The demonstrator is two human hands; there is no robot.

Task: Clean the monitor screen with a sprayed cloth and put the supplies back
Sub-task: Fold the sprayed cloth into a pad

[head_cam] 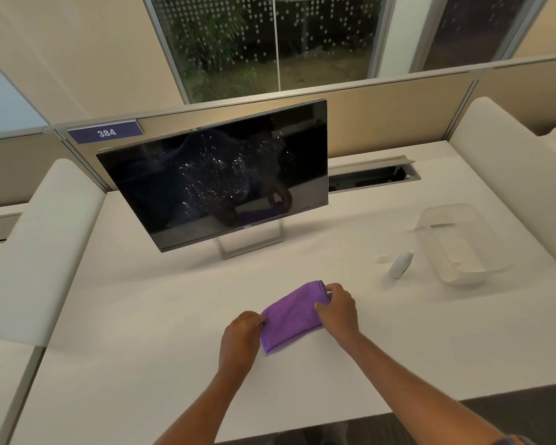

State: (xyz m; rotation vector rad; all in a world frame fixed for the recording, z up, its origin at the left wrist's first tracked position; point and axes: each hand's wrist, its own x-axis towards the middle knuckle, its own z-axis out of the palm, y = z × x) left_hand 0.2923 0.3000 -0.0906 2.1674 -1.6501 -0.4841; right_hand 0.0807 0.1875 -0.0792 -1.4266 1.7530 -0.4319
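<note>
a: which step is this, do you think?

b: the folding, i'd judge. the purple cloth lies folded on the near middle of the white desk, and both hands are on it. the left hand pinches the near left edge, the right hand grips the far right end, fingers curled over the fold.

a: and the screen?

b: the monitor stands at the far side, dark and tilted. there are bright specks across the middle of the glass. they could be droplets or reflections of the dotted window behind; i can't tell which, so i can't say whether wiping is finished.

a: where are the supplies?

b: to the right. the small white spray bottle is just beside the near left corner of a clear plastic bin, apart from the cloth. a tiny pale thing, maybe its cap, lies just left of the bottle.

a: so what does the next move call for?

b: if cleaning is done, keeping the fold closed and carrying the cloth right into the bin, then the bottle. if not, lifting it to the glass.

a: any writing?

b: a purple plate on the partition at far left reads "384", and the monitor's lower bezel shows a dell logo.
</note>
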